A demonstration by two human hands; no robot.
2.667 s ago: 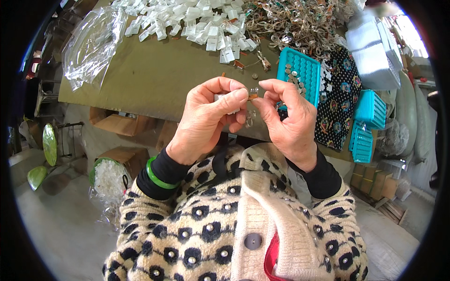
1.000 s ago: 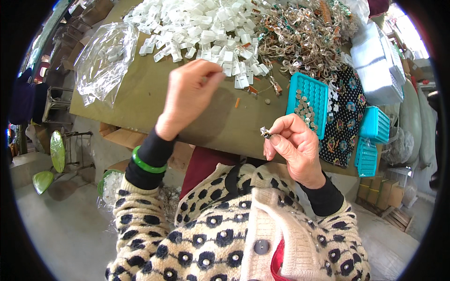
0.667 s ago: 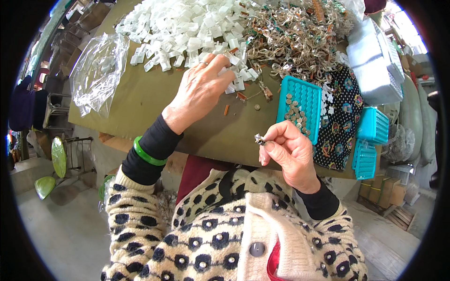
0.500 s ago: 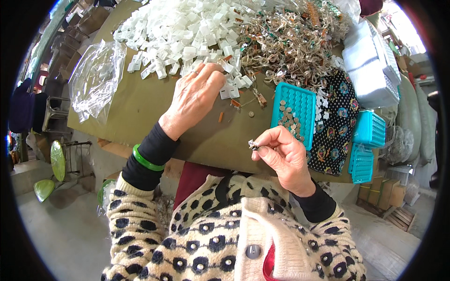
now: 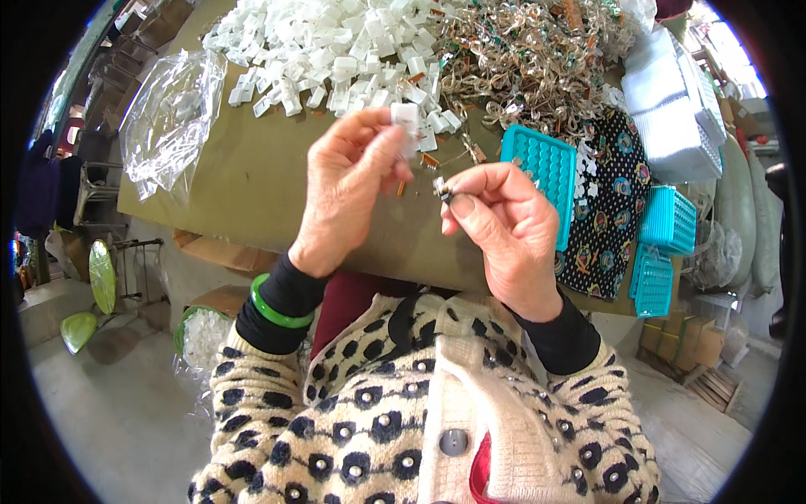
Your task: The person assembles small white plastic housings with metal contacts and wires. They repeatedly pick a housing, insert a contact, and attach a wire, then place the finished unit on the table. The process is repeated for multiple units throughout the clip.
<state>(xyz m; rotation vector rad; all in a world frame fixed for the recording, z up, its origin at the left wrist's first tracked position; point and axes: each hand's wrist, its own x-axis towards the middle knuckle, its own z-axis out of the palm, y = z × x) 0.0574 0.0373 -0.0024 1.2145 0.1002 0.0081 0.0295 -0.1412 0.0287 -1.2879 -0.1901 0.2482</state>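
Between thumb and fingers, my left hand pinches a small white plastic case, raised in front of a heap of like white cases. Facing it, my right hand grips a tiny piece with shiny metal and dark parts; its exact kind I cannot make out. The two held pieces are close but apart. Behind my right hand stands a turquoise tray with rows of round hollows, partly covered by that hand. Small orange strips lie on the table between the hands and the heap.
A tangled pile of wired parts fills the table's back right. Stacked white trays and more turquoise trays stand at the right, by a dark patterned cloth. A clear plastic bag lies at the left.
My left hand has come away from the white heap with a case in its fingers. My right hand has moved up and slightly left, still holding the small metal piece, closer to the left.
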